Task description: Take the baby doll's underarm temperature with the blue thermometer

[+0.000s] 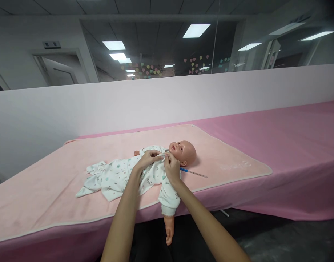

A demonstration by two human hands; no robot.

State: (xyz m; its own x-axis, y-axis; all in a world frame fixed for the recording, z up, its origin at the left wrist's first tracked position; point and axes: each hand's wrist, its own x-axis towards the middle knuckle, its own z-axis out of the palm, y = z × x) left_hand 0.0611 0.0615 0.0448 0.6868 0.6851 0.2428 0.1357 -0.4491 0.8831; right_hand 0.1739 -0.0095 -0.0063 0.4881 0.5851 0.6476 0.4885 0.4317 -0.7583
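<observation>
A baby doll (187, 152) lies on its back, its bald head to the right and one arm hanging over the front edge. It wears a white printed romper (116, 176) with small green and grey figures. At the neckline, both my hands pinch the cloth close together. My left hand (149, 159) grips the romper's edge from the left. My right hand (172, 168) holds the collar just below the doll's chin, beside its cheek. Whether a fastener sits between my fingertips is too small to tell. Beside my right wrist lies a thin clear stick with a blue end (195, 173), perhaps a thermometer.
A peach blanket (47, 182) with a pale border spreads under the doll, over a pink tablecloth (297, 145). The table's front edge runs just below the doll. Behind stands a low white partition (145, 102), with a window (161, 47) above it.
</observation>
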